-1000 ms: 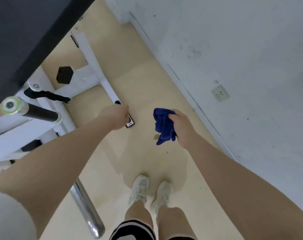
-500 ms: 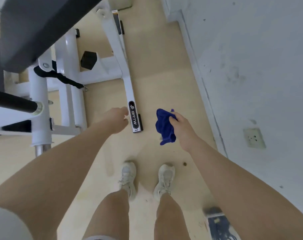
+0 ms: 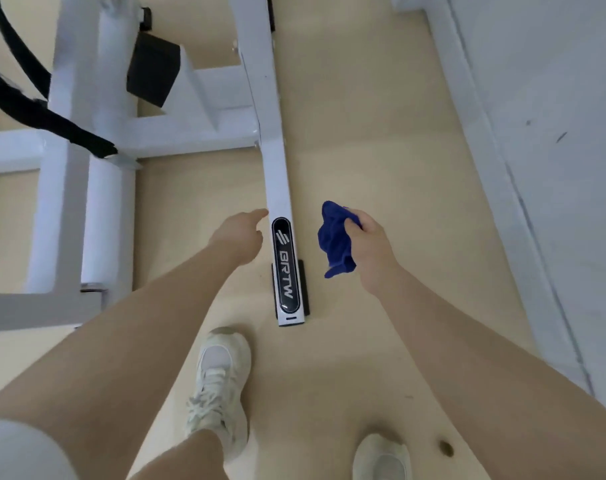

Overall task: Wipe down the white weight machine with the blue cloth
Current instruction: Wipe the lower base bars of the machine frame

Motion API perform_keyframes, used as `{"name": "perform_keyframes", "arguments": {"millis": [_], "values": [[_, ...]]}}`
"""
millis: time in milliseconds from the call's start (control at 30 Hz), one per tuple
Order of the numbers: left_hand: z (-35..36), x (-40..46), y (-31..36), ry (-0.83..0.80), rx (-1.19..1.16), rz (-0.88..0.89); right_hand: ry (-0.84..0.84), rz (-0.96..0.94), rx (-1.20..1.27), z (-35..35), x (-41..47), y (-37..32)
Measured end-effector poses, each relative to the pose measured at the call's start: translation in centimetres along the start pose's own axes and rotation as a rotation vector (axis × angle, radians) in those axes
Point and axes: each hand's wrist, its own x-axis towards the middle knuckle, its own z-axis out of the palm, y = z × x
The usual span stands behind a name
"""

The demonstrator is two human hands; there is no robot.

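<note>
The white weight machine (image 3: 197,133) fills the upper left, and its long floor rail (image 3: 277,174) runs toward me, ending in a black oval logo plate (image 3: 286,265). My right hand (image 3: 370,247) grips the bunched blue cloth (image 3: 334,237) in the air just right of that rail. My left hand (image 3: 241,233) hovers just left of the rail with a finger stretched toward it; it holds nothing, and I cannot tell if it touches the rail.
A white wall and baseboard (image 3: 495,174) run down the right side. A black strap (image 3: 35,109) hangs over the frame at upper left, and a black block (image 3: 152,69) sits on it. My two white shoes (image 3: 222,382) stand on the beige floor.
My view has dropped closer to the floor rail and the machine's dark pad has left the frame. The left hand has uncurled toward the rail. The right hand still holds the cloth.
</note>
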Motion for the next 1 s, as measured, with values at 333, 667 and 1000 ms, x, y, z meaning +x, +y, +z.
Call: {"name": "perform_keyframes", "arguments": {"millis": [333,667,1000], "values": [[3.6,12.6,-2.7,-0.052,-0.822,0.011,-0.058,-0.545,-0.552,8.3,15.9,2.4],[0.4,16.1,-6.4,-0.349,-1.111,-0.058,-0.122,-0.688,-1.461,11.3,21.6,3.6],[-0.1,17.4,-5.5,-0.153,-0.91,0.098,-0.007,-0.72,-1.672,10.5,20.9,2.0]]}}
